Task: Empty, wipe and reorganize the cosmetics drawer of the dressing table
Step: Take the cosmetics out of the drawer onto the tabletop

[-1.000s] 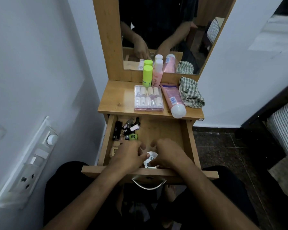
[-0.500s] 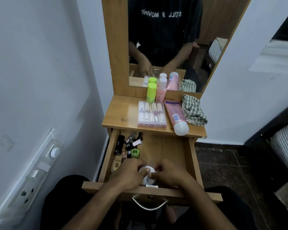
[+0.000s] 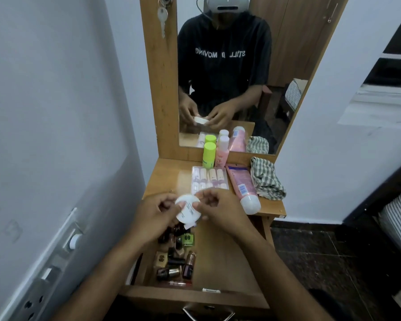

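Observation:
The wooden drawer of the dressing table stands pulled out below me. Small dark bottles and lipsticks lie heaped in its left half. Above its back edge I hold a round white jar with both hands: my left hand grips its left side, my right hand its right side. A paper tag hangs from the jar's underside. On the tabletop lie a clear case of small tubes, a pink tube, a green bottle, a pink bottle and a checked cloth.
A mirror rises behind the tabletop, with a key hanging on its frame. A white wall with a switch panel is close on the left. Dark floor and striped fabric lie to the right. A small white piece rests at the drawer's front.
Both hands have lifted the white jar out of the drawer's front and up to the tabletop's edge. The camera has tilted upward, showing more of the mirror.

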Tool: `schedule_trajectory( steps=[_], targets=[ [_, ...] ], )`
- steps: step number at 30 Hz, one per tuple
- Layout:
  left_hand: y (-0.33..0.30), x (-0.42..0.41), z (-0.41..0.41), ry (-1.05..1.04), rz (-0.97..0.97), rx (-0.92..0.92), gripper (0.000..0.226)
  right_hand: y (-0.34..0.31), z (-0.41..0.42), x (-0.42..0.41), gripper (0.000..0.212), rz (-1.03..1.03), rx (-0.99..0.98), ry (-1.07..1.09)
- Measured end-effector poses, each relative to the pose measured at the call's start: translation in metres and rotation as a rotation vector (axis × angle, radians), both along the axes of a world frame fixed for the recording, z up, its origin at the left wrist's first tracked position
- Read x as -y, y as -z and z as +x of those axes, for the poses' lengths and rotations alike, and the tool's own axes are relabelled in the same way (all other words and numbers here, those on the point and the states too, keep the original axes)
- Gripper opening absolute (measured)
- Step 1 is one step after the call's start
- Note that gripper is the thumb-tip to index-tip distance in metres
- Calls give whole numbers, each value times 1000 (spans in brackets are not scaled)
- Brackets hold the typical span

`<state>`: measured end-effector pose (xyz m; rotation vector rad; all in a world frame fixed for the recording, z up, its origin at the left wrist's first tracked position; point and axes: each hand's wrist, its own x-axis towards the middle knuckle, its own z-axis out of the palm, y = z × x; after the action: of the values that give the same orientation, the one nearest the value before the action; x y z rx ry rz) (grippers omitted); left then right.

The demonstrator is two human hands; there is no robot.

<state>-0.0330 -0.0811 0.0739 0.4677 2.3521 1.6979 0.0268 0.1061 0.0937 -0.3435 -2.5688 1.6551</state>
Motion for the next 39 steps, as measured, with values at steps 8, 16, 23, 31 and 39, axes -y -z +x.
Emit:
schedule_trajectory(
  steps=[8,16,23,31,39],
  targets=[
    [-16,-28,-89,-255,119,241,13,-6,-89,14,55,397,-187,29],
    [-6,-56,-130,-355,226,394,6,21,-137,13,26,770,-236,54],
    [7,-56,-126,-375,199,263,12,29,-148,7,29,901,-307,35],
    [12,-56,-129,-414,39,96,21,38,-148,7,25,964,-279,61],
    [7,-50,-113,-378,38,45,21,17,-97,21,38,718,-526,61]
  ],
)
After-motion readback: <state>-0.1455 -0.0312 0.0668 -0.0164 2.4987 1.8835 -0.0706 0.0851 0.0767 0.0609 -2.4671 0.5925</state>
